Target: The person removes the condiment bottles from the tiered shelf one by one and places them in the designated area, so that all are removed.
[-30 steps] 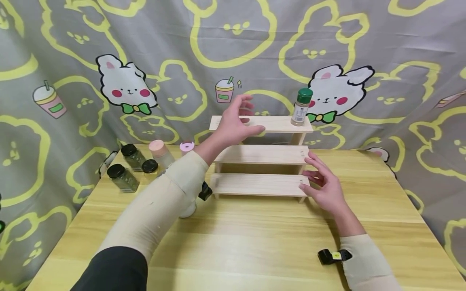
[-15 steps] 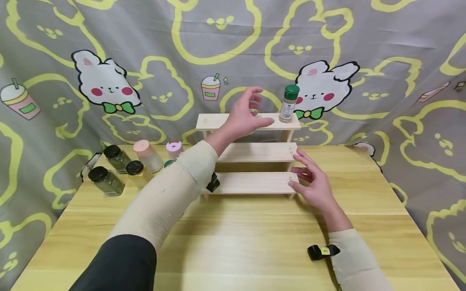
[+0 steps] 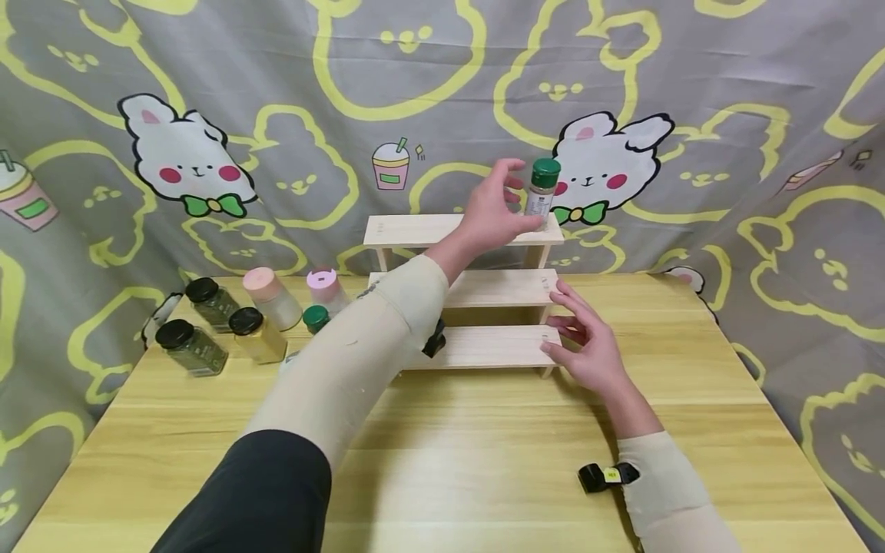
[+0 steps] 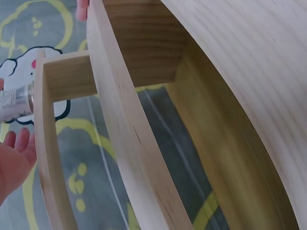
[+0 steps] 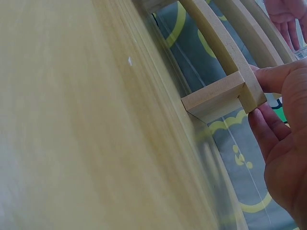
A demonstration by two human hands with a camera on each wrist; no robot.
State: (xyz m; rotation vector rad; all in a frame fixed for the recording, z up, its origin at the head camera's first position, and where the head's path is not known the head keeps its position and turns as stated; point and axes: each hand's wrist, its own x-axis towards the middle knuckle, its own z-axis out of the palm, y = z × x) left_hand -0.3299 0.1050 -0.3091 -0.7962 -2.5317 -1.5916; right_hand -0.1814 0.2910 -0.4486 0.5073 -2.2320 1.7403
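Observation:
A three-tier wooden display rack (image 3: pixel 498 347) stands on the table against the curtain. Upright on the right end of its top tier is a green-capped spice jar (image 3: pixel 540 198). My left hand (image 3: pixel 492 211) reaches round the jar's left side, thumb in front and fingers behind. In the left wrist view, a gap shows between the fingers (image 4: pixel 23 140) and the jar (image 4: pixel 16 102). My right hand (image 3: pixel 593 352) holds the right end of the lowest tier; the right wrist view shows the thumb (image 5: pixel 273 78) on one side of the board and fingers on the other.
Left of the rack stand several jars: black-lidded herb jars (image 3: pixel 197 353), a black-lidded yellow jar (image 3: pixel 261 342), a pink-lidded jar (image 3: pixel 273 298), a lilac-lidded jar (image 3: pixel 327 292) and a green lid (image 3: pixel 316 318) partly behind my left sleeve. A patterned curtain (image 3: pixel 304 153) hangs behind.
My left hand has moved right along the top tier, from its left part to the green-capped jar. The right hand stays on the rack's end. The head view has shifted slightly.

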